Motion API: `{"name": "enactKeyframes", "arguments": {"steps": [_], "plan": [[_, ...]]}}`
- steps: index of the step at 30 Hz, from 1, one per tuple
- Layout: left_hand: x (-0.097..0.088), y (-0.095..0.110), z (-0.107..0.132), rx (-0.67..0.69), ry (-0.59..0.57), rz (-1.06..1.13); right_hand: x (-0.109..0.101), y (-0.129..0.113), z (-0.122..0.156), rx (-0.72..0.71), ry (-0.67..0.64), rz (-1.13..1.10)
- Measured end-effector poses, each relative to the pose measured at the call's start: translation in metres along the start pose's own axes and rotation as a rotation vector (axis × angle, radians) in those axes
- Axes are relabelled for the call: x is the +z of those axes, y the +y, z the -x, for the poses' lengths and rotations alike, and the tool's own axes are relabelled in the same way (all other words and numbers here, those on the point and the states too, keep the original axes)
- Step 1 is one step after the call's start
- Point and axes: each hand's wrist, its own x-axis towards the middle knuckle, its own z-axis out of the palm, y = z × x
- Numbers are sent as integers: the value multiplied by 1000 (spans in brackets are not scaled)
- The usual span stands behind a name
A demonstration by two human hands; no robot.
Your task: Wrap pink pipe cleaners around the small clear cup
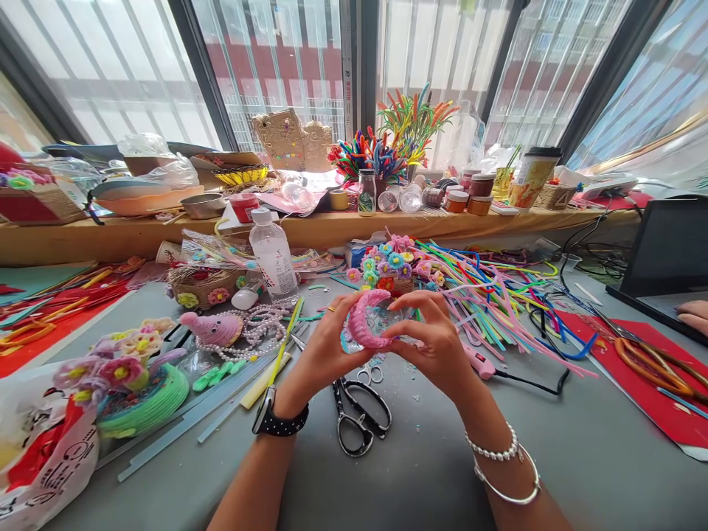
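Observation:
My left hand (325,339) is closed round the left side of a pink fuzzy crescent-shaped piece (361,323), which looks wound from pipe cleaner. Fingers and thumb of my right hand (430,328) pinch its two tips on the right. Something clear shows inside the curve; I cannot tell whether it belongs to the piece or lies behind. Black-handled scissors (362,420) rest on the grey table below my hands, with small scissors (370,375) just beyond. A pink glue gun (480,363) lies right of my right hand.
Colourful pipe cleaners (498,295) spread at the right, near red paper with orange-handled pliers (653,369). A water bottle (273,258), pink crocheted-looking bird (213,330), glue sticks (182,424) and green flower basket (147,402) stand left. Another person's hand (695,313) touches a laptop (664,258).

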Motion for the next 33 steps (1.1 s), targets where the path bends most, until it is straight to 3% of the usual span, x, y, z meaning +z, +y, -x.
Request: {"name": "enactKeyframes", "arguments": {"steps": [4,9,15,24,29,33], "plan": [[1,1,1,-49,45,67,-1,-1,-1,62,22,-14],[7,2,0,-228,135,352,-3,0,-2,133,55,-58],[15,7,-4,-454,166,671,5,1,-1,154,-116,-138],[12,7,-4,-563,46,660,10,5,1,195,-219,-201],[11,6,-5,-581,91,679,10,6,0,186,-198,-201],[12,6,-5,-607,204,666,10,4,0,179,-85,-175]]}}
